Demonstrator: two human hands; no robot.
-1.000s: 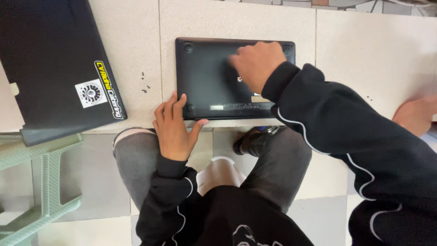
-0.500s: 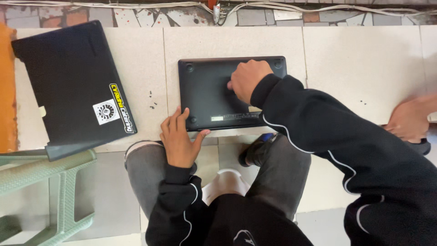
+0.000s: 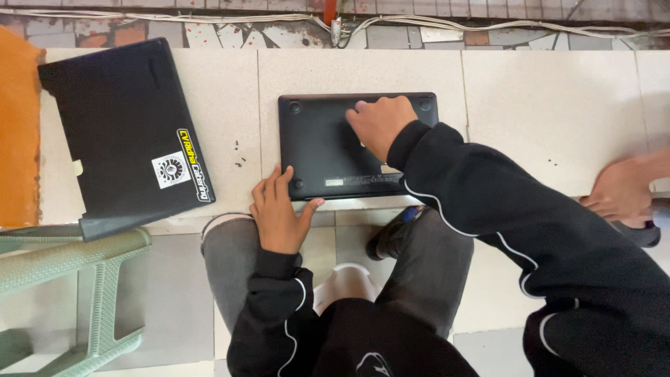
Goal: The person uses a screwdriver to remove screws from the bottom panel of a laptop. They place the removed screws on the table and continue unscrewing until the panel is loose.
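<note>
An orange cushion-like object (image 3: 17,132) sits at the far left edge of the tiled ledge (image 3: 544,105), above a green plastic chair (image 3: 77,279) on the floor. Beside it a closed black laptop with stickers (image 3: 125,136) lies angled across the ledge's left end. At the centre, flush with the front edge, a smaller black laptop (image 3: 321,139) rests bottom side up. The seated person's left hand (image 3: 278,213) lies open, fingers spread flat on the ledge against the laptop's near left corner, thumb touching its front edge. The right hand (image 3: 380,124), fingers curled, presses down on the upturned base near its far edge; whether it grips anything cannot be told. At the right edge, another person's hand (image 3: 624,190) rests on the ledge.
</note>
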